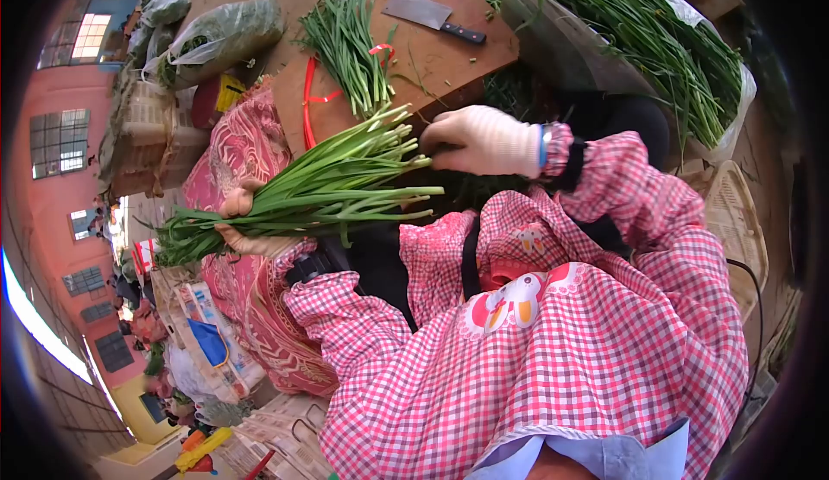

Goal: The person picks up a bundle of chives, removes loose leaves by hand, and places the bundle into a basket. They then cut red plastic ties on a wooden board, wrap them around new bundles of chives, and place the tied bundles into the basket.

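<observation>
My left hand is wrapped around a loose bunch of garlic chives, their pale stem ends fanning out to the right. At those stem ends is my right hand, in a white knitted glove, with its fingers bent inward. Whatever may be between those fingertips is hidden. Just beyond, a bundle of chives lies on a brown board, with a red tie around it. More red tie strip hangs over the board's left edge. A cleaver with a black handle rests farther back on the board.
Long loose chives fill a big plastic-lined bundle at upper right. A patterned red cloth lies at my left. Bagged greens sit at upper left, near stacked crates. Another plastic basket stands at right.
</observation>
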{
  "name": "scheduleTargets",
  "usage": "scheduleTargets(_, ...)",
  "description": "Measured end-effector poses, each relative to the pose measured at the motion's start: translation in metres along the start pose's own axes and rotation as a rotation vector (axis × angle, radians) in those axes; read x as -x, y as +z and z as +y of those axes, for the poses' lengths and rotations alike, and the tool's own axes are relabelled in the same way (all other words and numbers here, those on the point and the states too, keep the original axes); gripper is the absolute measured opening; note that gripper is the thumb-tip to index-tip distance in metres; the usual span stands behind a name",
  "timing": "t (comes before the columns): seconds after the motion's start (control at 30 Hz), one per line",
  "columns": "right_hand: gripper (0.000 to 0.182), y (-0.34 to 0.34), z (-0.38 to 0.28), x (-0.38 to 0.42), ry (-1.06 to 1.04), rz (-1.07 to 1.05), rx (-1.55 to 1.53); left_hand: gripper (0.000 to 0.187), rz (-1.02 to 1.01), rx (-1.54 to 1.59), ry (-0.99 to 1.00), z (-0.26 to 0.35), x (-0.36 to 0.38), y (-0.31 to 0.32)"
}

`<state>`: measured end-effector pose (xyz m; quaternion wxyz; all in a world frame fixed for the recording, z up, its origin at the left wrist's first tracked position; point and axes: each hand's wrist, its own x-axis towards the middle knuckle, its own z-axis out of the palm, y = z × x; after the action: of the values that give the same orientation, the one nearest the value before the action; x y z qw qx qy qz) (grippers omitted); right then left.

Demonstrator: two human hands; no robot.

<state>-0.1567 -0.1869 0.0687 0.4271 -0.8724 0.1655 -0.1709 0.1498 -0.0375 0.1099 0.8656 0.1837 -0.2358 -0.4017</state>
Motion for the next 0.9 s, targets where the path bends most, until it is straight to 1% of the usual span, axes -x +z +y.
scheduleTargets(0.03, 0.032, 0.013, -0.001, -0.012, -0.004, 0.014, -0.085, 0.027, -0.003, -0.004, 0.002, 0.001, -0.002, -0.002)
scheduleTargets(0.1, 0.031, 0.029, -0.013, -0.026, 0.027, 0.024, -0.198, 0.028, -0.135, 0.09, -0.059, 0.002, -0.009, -0.01)
scheduleTargets(0.13, 0.029, 0.034, -0.017, -0.029, 0.066, -0.001, -0.321, 0.023, -0.31, 0.109, -0.1, -0.001, -0.012, -0.011)
scheduleTargets(0.17, 0.028, 0.04, -0.019, -0.031, 0.108, -0.03, -0.445, 0.023, -0.31, 0.106, -0.095, 0.001, -0.011, -0.01)
scheduleTargets(0.2, 0.025, 0.05, -0.013, -0.031, 0.076, 0.054, -0.465, 0.023, -0.221, 0.089, -0.102, 0.004, -0.008, -0.01)
scheduleTargets(0.23, 0.022, 0.056, -0.009, -0.028, 0.122, 0.124, -0.515, 0.023, -0.131, 0.076, -0.111, 0.006, -0.006, -0.011)
scheduleTargets(0.27, 0.02, 0.045, -0.019, -0.022, 0.306, 0.103, -0.714, 0.026, -0.157, 0.179, -0.14, 0.008, -0.005, -0.017)
scheduleTargets(0.3, 0.018, 0.034, -0.03, -0.016, 0.494, 0.087, -0.909, 0.026, -0.154, 0.186, -0.146, 0.004, -0.001, -0.013)
scheduleTargets(0.33, 0.016, 0.033, -0.027, -0.01, 0.454, 0.108, -1.067, 0.027, -0.072, -0.014, 0.002, -0.001, 0.005, -0.007)
scheduleTargets(0.37, 0.015, 0.023, -0.022, 0.0, 0.403, -0.017, -1.08, 0.03, 0.011, -0.216, 0.149, -0.003, 0.01, -0.004)
scheduleTargets(0.4, 0.014, 0.017, -0.017, 0.009, 0.393, -0.122, -1.062, 0.032, -0.067, -0.195, 0.063, 0.011, 0.003, -0.025)
scheduleTargets(0.43, 0.014, 0.011, -0.014, 0.018, 0.379, -0.229, -1.041, 0.032, -0.064, -0.194, 0.062, 0.017, 0.004, -0.049)
scheduleTargets(0.47, 0.015, 0.006, -0.011, 0.026, 0.43, -0.299, -0.887, 0.032, -0.077, -0.107, 0.059, 0.018, 0.005, -0.051)
scheduleTargets(0.5, 0.016, -0.001, -0.003, 0.033, 0.383, -0.389, -0.632, 0.033, -0.09, -0.021, 0.055, 0.018, 0.006, -0.05)
scheduleTargets(0.53, 0.019, -0.004, 0.011, 0.039, 0.301, -0.49, -0.227, 0.03, 0.027, -0.041, 0.057, 0.021, 0.01, -0.048)
scheduleTargets(0.57, 0.023, -0.005, 0.019, 0.043, 0.211, -0.575, 0.181, 0.03, 0.029, -0.041, 0.057, 0.022, 0.014, -0.048)
scheduleTargets(0.6, 0.023, -0.003, 0.023, 0.047, 0.215, -0.574, 0.18, 0.027, 0.08, -0.031, 0.098, 0.021, 0.015, -0.049)
scheduleTargets(0.63, 0.03, -0.002, 0.024, 0.051, 0.246, -0.449, 0.269, 0.024, 0.131, -0.017, 0.136, 0.019, 0.016, -0.05)
scheduleTargets(0.67, 0.036, -0.002, 0.025, 0.053, 0.274, -0.326, 0.358, 0.019, -0.009, 0.087, 0.026, 0.022, 0.015, -0.055)
scheduleTargets(0.7, 0.036, 0.002, 0.029, 0.049, 0.275, -0.328, 0.361, 0.019, -0.008, 0.091, 0.027, 0.021, 0.015, -0.061)
scheduleTargets(0.77, 0.045, 0.013, 0.032, 0.03, 0.242, -0.031, -0.323, 0.02, -0.232, 0.403, -0.139, 0.02, 0.014, -0.069)
scheduleTargets(0.8, 0.045, 0.014, 0.027, 0.019, 0.286, -0.036, -0.542, 0.019, -0.192, 0.384, -0.129, 0.016, 0.017, -0.061)
scheduleTargets(0.83, 0.042, 0.021, 0.029, 0.009, 0.258, -0.005, -0.62, 0.019, -0.196, 0.379, -0.132, 0.01, 0.018, -0.054)
scheduleTargets(0.9, 0.038, 0.032, 0.02, -0.008, 0.313, -0.106, -0.77, 0.019, -0.229, 0.26, -0.107, -0.002, 0.019, -0.041)
